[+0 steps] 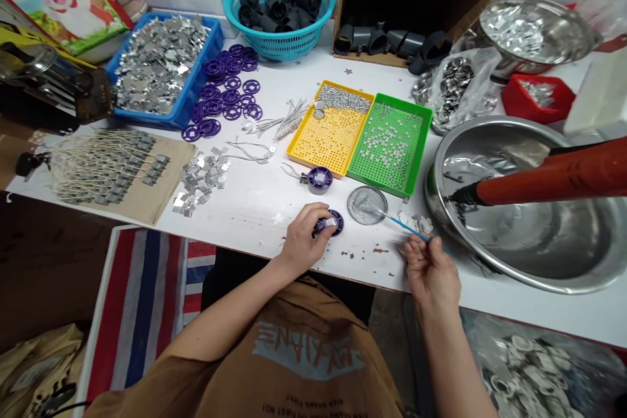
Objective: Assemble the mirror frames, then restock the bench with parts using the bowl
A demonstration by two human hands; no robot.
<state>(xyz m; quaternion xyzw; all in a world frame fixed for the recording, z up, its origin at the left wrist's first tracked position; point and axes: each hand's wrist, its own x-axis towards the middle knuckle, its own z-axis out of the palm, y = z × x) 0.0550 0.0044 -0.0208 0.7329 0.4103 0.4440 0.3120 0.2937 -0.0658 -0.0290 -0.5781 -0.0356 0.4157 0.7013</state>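
Note:
My left hand (306, 238) is closed on a small silver metal plate (327, 223), held against a purple plastic ring (337, 222) on the table. In my right hand (432, 269) is a thin blue stick (406, 227), pinched between thumb and fingers. The stick's far end rests in a round clear dish (366, 204) coated with grey paste. Just beyond my left hand sits a purple round part (320, 179) with wires at its side. Crumpled white tissue (416, 222) lies near the stick.
Yellow (295, 155) and green (407, 191) trays of small parts stand ahead. A steel basin (514, 284) is at right, with an orange-handled tool (553, 176) above it. Purple rings (230, 98), metal plates (203, 176) and wired blocks (112, 170) lie left, near a blue bin (169, 119).

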